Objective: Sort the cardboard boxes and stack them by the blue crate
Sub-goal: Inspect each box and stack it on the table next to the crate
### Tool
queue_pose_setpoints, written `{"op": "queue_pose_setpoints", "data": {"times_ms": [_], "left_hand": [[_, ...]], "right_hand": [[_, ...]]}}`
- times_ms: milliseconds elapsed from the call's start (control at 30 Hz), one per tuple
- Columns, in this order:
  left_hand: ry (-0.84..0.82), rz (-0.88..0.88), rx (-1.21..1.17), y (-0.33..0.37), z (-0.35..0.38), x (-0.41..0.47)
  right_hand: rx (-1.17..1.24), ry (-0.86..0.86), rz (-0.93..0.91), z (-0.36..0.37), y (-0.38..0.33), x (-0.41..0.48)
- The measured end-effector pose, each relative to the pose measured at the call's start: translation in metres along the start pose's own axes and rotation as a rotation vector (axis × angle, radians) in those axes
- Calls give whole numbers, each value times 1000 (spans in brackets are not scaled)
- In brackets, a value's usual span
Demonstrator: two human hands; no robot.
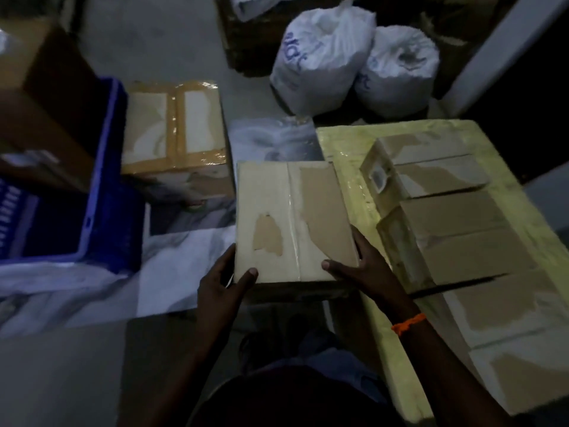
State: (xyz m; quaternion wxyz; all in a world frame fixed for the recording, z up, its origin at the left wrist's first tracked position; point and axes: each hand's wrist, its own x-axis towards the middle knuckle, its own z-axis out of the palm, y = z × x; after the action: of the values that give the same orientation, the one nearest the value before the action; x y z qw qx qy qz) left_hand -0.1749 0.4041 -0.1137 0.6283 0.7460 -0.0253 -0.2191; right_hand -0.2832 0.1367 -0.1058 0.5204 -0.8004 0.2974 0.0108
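Observation:
I hold a pale cardboard box (292, 220) with torn paper on top, in mid-frame above the floor. My left hand (224, 275) grips its near left corner, thumb on top. My right hand (354, 263) grips the near right corner, thumb on top, an orange band on the wrist. The blue crate (101, 167) stands at the left. A taped cardboard box (175, 131) sits right beside the crate. Several more boxes (455, 241) lie in a row on a yellow-wrapped package (345, 140) at the right.
Two white tied plastic bags (320, 57) stand behind. A large brown box (46, 97) rests over the crate's far side. White plastic sheeting (172, 266) covers the floor between crate and me. A dark wall edge is at the far right.

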Motion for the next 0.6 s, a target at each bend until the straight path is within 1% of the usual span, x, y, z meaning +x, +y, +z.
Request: {"op": "queue_pose_setpoints", "data": {"times_ms": [133, 233, 300, 400, 500, 600], "left_hand": [[57, -69, -23, -20, 9, -9], [71, -116, -51, -23, 24, -21], [89, -133, -72, -25, 35, -29], [169, -121, -54, -27, 48, -34], [238, -147, -23, -36, 54, -38], [303, -184, -7, -33, 61, -50]], "right_hand": [[-58, -86, -19, -2, 14, 9], [-52, -103, 3, -12, 27, 17], [-34, -105, 0, -20, 33, 20], [15, -110, -9, -32, 42, 18], [66, -146, -4, -41, 53, 16], [106, -117, -1, -47, 61, 16]]}}
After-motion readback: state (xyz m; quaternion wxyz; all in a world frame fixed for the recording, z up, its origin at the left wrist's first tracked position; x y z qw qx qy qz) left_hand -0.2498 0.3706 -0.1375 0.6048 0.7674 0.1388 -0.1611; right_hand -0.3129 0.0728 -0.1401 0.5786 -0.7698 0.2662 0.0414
